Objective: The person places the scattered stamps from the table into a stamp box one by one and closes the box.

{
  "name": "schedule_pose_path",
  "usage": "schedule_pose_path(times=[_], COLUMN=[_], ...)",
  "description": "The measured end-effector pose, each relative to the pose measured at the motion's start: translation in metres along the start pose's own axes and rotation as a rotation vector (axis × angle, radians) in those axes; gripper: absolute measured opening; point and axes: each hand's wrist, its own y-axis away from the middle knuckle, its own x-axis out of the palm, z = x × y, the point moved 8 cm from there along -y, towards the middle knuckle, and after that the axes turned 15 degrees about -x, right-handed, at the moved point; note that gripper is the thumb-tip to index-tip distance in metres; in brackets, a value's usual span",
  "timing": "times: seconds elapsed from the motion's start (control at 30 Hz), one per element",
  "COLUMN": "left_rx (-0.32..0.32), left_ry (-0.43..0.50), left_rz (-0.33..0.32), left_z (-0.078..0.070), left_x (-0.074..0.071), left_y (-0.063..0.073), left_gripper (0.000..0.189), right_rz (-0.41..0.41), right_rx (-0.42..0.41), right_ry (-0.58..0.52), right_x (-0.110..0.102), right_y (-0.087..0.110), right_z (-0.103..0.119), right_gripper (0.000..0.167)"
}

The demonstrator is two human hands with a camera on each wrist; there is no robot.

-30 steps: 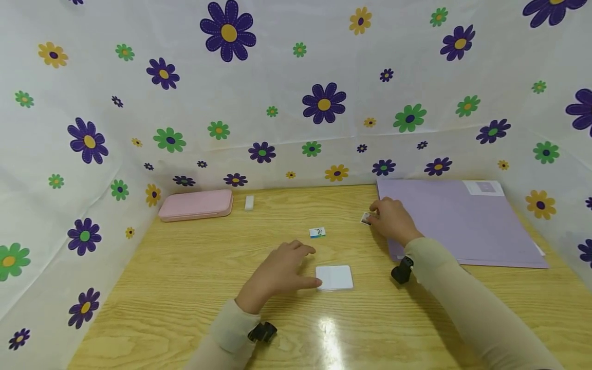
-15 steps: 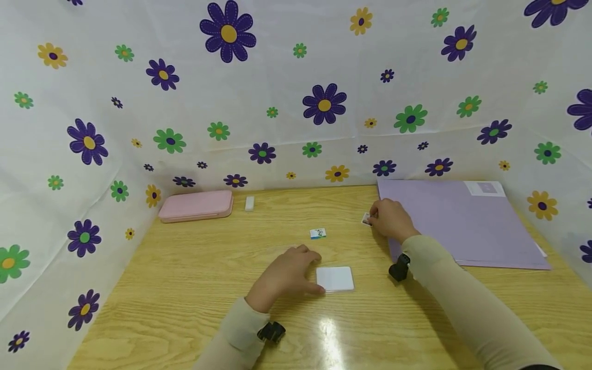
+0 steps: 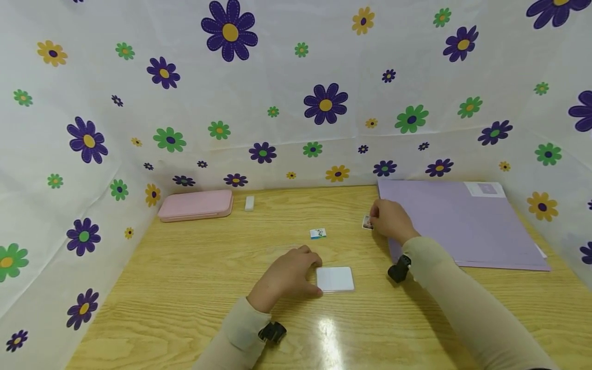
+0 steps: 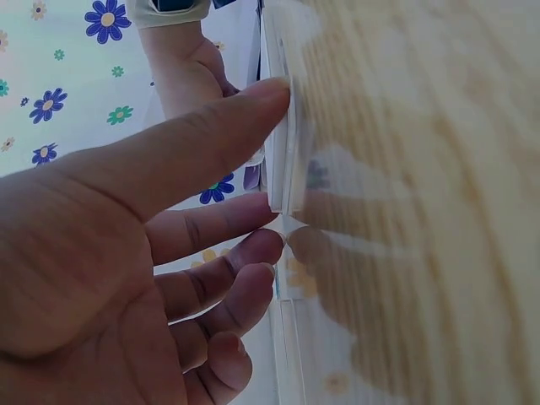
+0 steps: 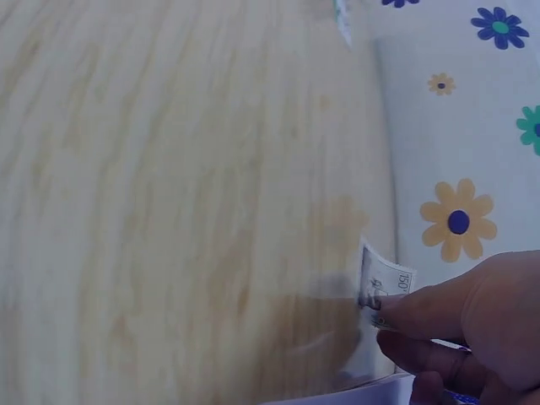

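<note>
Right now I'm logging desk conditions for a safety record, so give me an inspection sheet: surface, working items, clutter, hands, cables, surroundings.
Surface: wood-grain table, glare toward the front.
Working items: stamp-like paper at the right hand; white card lying flat by the left hand; small printed piece farther back.
Clutter: pink case and small white block at back left; purple folder at right.
Hands: right hand pinches the stamp-like paper; left hand is at the white card's left edge, grip unclear.
Cables: nothing seen.
Surroundings: white flower-print cloth behind and on both sides.
</note>
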Motion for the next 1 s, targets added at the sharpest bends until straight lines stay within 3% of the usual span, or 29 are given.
schedule_pose_path(times=[0.33, 1.0], left_rx=[0.001, 0.005], left_ry=[0.003, -0.021], left_rz=[0.002, -0.025], left_z=[-0.001, -0.002], left_x=[-0.001, -0.001], left_y=[0.0, -0.002], left_gripper=[0.051, 0.05], right_rz=[-0.052, -0.135], right_rx=[-0.047, -0.135], right_ry=[-0.128, -0.295], right_x=[-0.015, -0.02], right_y=[0.012, 0.03], right_z=[0.015, 0.046], right_gripper=[0.005, 0.007])
